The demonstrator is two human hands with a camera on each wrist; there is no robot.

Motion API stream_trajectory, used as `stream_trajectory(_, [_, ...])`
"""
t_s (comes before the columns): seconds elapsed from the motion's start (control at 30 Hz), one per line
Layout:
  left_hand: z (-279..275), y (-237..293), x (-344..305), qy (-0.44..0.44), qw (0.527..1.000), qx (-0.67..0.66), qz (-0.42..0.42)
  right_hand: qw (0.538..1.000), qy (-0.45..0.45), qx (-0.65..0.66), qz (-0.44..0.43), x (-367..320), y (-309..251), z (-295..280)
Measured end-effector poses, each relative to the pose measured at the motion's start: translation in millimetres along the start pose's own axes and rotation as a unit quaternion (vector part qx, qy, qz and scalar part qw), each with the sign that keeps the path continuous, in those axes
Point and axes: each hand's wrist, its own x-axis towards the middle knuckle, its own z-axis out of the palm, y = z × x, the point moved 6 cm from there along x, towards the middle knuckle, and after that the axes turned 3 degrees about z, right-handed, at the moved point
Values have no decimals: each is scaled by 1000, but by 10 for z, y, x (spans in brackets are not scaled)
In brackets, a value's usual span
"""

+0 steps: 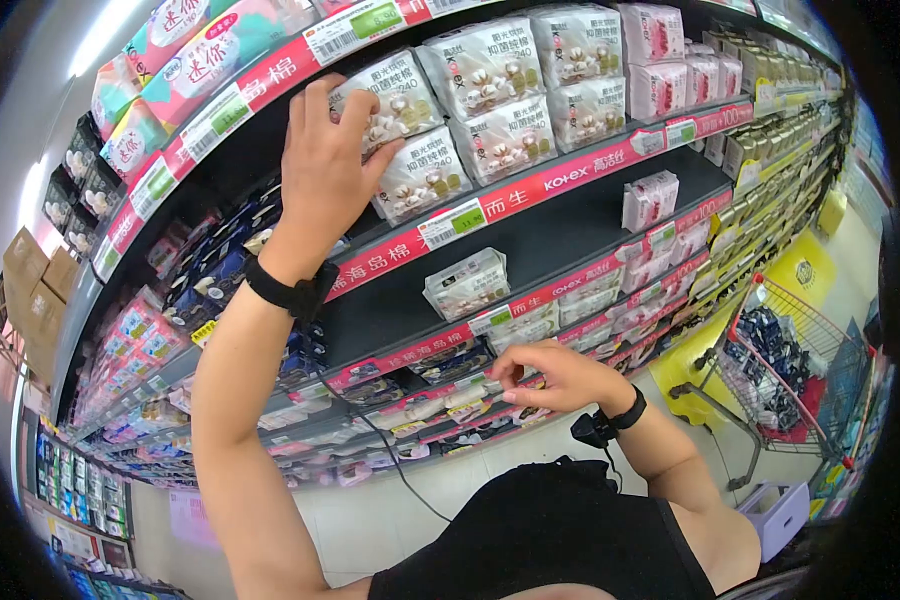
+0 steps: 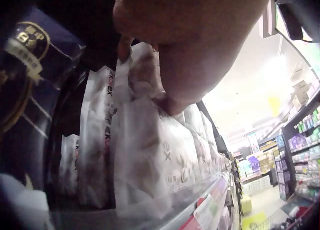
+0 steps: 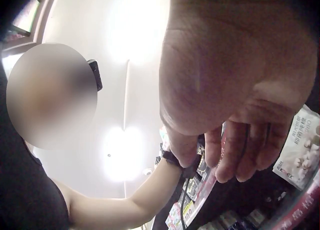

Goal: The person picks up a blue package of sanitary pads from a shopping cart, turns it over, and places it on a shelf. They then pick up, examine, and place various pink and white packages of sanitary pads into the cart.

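Pack (image 1: 402, 97) in white wrapping, upper centre of the frame, should be light, soft and slick, best squeezed across its sides; the left hand's (image 1: 328, 168) fingers clamp its left end, the right hand's (image 1: 562, 378) curl loosely, holding nothing.

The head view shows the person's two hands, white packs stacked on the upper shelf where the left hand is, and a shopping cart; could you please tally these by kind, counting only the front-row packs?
Front-row white packs: 6
Hands (left hand, right hand): 2
Shopping cart: 1
Total: 9
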Motion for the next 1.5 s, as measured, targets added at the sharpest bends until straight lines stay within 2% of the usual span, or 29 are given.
stream_trajectory(0.43, [-63, -28, -49, -6, 999, -20, 32, 999, -34, -6, -3, 91, 64, 119])
stream_trajectory(0.8, [-202, 12, -408, -36, 992, 105, 62, 998, -52, 14, 32, 132, 147, 357])
stream_trajectory(0.93, [-392, 199, -732, -32, 996, 58, 52, 997, -65, 34, 29, 129, 186, 555])
stream_trajectory(1.07, [-622, 591, -1334, -28, 995, -93, 22, 994, -69, 53, 69, 60, 304, 795])
stream_trajectory(1.13, [-568, 881, -1828, -108, 969, -220, 24, 992, -69, 68, 87, -11, 414, 930])
stream_trajectory(1.2, [-464, 1191, -2324, -170, 926, -337, -14, 990, -58, 85, 95, -67, 464, 1028])
stream_trajectory(1.27, [-219, 1382, -3053, -205, 895, -385, -95, 992, -46, 60, 99, -116, 494, 1094])
stream_trajectory(1.33, [-68, 1517, -3785, -245, 872, -377, -195, 992, -31, 51, 109, -212, 623, 1153])
stream_trajectory(1.37, [-50, 1576, -4120, -257, 851, -369, -271, 990, -16, 59, 126, -279, 767, 1190])
stream_trajectory(1.4, [-77, 1645, -4431, -269, 822, -361, -349, 988, -17, 6, 154, -377, 975, 1242])
stream_trajectory(1.47, [-224, 1806, -4729, -288, 795, -344, -409, 970, -34, -110, 212, -601, 1486, 1239])
stream_trajectory(1.5, [-254, 1862, -4850, -295, 779, -334, -441, 962, 4, -126, 242, -727, 1751, 1212])
